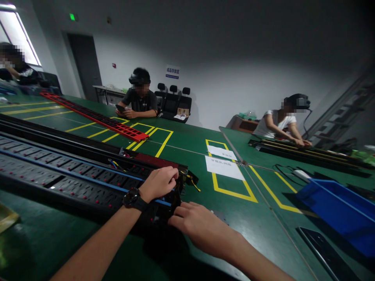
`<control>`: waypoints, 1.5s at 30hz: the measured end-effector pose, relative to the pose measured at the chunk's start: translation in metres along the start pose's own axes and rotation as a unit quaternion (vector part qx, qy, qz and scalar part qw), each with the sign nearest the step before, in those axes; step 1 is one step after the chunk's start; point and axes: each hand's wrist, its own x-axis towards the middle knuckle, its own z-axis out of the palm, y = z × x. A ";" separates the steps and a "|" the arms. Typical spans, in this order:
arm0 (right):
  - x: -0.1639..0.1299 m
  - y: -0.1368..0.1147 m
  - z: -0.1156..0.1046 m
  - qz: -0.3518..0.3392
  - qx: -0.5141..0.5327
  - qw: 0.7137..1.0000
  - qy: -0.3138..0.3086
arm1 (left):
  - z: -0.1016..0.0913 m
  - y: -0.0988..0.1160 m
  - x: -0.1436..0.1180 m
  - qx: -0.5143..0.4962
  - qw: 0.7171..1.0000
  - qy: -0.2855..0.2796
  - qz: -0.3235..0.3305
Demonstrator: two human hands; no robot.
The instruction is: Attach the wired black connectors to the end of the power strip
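1. Our left hand (159, 182), w/ black wristwatch (132, 198), sits on top of the near end of the long black power strip (73, 175). Grip closed into a loose fist over the strip's end; can't tell if anything small is inside the fist.
2. Our right hand (195, 223) is at the same end, lower down, palm down. Fingers (178, 212) touch the strip's end face; grip partly open, nothing visibly held.
3. Strip lies flat on the green bench (234, 218), running from far left to centre. Rows of sockets w/ red dots, blue stripe along its length. Yellow/blue wires (191, 180) stick out at the end by our hands.
4. A second black rail lies just behind it, parallel.
5. Further back: red rail (96, 117) lying diagonally across yellow floor-style markings.
6. White paper sheets (224, 167) inside a yellow box marking, centre of bench, apart from our hands.
7. Blue bin (342, 207) at right, near bench edge.
8. Other ppl: one seated at far side, one at right w/ hands on another black strip (307, 154), one far left.
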 end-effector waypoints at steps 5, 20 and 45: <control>0.003 0.000 0.010 0.002 0.002 1.000 0.003 | 0.000 -0.001 0.000 0.002 1.000 -0.004 -0.001; 0.007 -0.014 -0.001 0.039 0.146 0.988 0.032 | 0.000 0.000 0.000 0.006 1.000 -0.009 -0.001; -0.009 0.034 -0.025 0.140 0.157 0.978 0.005 | 0.005 -0.003 0.000 0.003 1.000 -0.002 0.007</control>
